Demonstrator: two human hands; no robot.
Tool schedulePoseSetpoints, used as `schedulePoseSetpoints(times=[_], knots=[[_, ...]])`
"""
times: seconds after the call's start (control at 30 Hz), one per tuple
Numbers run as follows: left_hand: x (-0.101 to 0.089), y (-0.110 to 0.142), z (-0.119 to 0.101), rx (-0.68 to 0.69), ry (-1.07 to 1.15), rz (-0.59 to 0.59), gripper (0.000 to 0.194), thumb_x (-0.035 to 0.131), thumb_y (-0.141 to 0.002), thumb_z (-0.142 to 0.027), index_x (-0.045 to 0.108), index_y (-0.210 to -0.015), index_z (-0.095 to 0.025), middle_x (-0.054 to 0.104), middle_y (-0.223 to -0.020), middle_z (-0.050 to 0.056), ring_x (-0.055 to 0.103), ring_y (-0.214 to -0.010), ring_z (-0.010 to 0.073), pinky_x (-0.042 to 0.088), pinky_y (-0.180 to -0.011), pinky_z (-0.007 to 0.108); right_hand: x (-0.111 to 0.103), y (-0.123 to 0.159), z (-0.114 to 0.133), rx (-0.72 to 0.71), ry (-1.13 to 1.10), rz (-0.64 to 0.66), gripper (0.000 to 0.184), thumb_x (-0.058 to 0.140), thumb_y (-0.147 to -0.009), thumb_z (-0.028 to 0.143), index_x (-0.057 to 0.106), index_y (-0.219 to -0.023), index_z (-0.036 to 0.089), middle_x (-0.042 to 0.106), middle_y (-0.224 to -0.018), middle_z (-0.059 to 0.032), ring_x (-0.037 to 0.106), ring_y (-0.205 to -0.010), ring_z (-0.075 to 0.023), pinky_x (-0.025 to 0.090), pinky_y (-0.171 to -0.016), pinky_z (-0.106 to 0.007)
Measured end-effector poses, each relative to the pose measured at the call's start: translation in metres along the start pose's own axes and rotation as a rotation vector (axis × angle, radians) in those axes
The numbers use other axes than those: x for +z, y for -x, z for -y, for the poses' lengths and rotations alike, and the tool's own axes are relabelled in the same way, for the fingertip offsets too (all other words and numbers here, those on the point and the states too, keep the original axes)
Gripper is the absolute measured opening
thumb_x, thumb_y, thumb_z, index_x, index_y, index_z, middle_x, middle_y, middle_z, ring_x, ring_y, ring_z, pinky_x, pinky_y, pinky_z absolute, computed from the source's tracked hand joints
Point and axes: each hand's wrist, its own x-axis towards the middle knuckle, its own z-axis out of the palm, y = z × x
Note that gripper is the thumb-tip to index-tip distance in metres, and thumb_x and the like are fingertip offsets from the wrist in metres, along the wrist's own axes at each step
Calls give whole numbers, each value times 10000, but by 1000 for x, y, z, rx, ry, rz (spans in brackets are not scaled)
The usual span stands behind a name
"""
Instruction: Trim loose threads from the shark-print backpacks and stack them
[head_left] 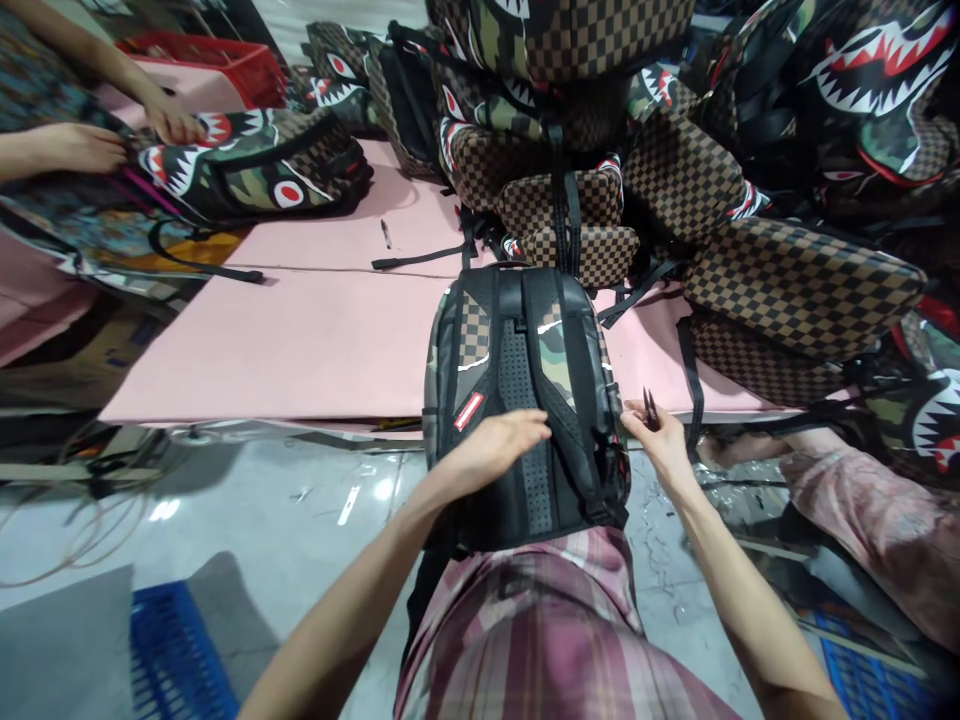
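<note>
A black backpack (516, 375) with checkered and camouflage strap panels rests on my lap against the table edge, its back panel and shoulder straps facing up. My left hand (504, 442) lies across the straps, fingers stretched out and holding nothing. At the backpack's right side, my right hand (661, 442) is closed around small dark thread snips (650, 405), their points sticking up. My right thumb and fingertips are close to the bag's side seam; whether they also pinch a thread is too small to tell. A small red label (469, 411) shows on the left strap.
Checkered backpacks (802, 285) with shark-mouth prints are heaped at the back and right of the pink table (300, 350). Another person's hands (174, 118) work on a backpack (255, 170) at the left. Another snips-like tool (386, 234) lies near the middle. A red crate (225, 62) stands behind.
</note>
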Motion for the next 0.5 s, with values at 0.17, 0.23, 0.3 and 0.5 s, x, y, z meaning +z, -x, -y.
schedulePoseSetpoints(times=[0.17,0.23,0.3,0.5], knots=[[-50,-68,-20,53,11,-459,308,530,-818,-320,643,-1057,-163,655,-1032,65,593,-962,200,450,-872,332,48,-11,13,67,-141,232,384,707,-642,373,666,-951,149,693,-924,-56,610,-879,-202,432,-852,-348],[-73,-105,-20,108,-31,-575,317,490,-829,-308,630,-1051,-130,655,-1014,76,594,-942,196,455,-851,335,66,-23,26,88,-233,306,375,732,-602,325,667,-929,154,693,-855,-30,613,-817,-187,463,-780,-316],[-97,-144,-16,124,-116,-662,314,468,-827,-278,625,-1050,-122,656,-1018,74,586,-954,192,435,-883,339,74,-45,43,106,-409,258,411,747,-583,287,650,-963,163,681,-809,-4,606,-730,-150,480,-664,-255],[-148,-245,17,2,-159,-712,316,432,-829,-231,607,-1077,-140,654,-1045,92,585,-971,193,428,-876,324,61,-142,79,306,-1031,401,273,709,-664,208,592,-910,196,559,-583,71,369,-363,-28,286,-311,-128]])
